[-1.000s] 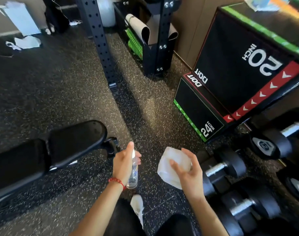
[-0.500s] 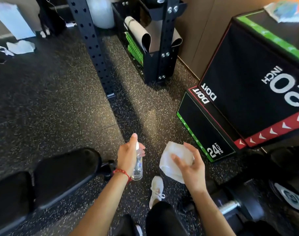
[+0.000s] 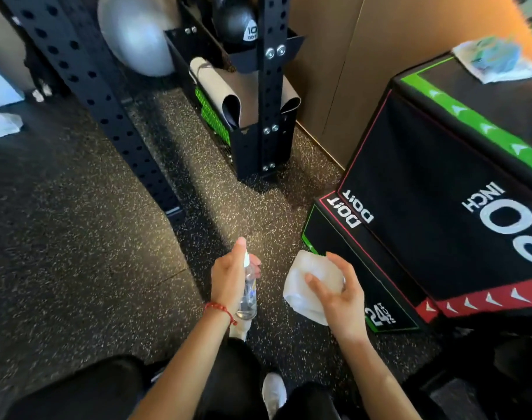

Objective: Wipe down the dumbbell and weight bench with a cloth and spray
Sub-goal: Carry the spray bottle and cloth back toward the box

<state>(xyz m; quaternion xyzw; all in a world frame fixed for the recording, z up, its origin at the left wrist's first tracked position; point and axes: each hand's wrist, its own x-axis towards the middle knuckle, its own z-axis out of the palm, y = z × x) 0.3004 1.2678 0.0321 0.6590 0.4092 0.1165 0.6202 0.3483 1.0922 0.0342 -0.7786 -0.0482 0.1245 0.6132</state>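
Note:
My left hand [image 3: 229,275] grips a small clear spray bottle [image 3: 249,294] upright, index finger on its white nozzle. A red bracelet sits on that wrist. My right hand [image 3: 339,294] holds a crumpled white cloth [image 3: 302,281] in front of the nozzle, a short gap apart. Only a dark padded edge of the weight bench [image 3: 85,386] shows at the bottom left. The dumbbells are out of view; a dark shape at the bottom right cannot be made out.
A black plyo box [image 3: 434,213] marked 20 and 24 inch stands at the right, something light lying on its top. A perforated black rack post [image 3: 107,116] and a storage rack [image 3: 258,147] with mats stand ahead. My white shoe [image 3: 273,392] is on the speckled rubber floor.
The view has tilted up and forward: the bench slid down to the bottom edge and the dumbbells left the frame. Both hands keep the same hold on bottle and cloth.

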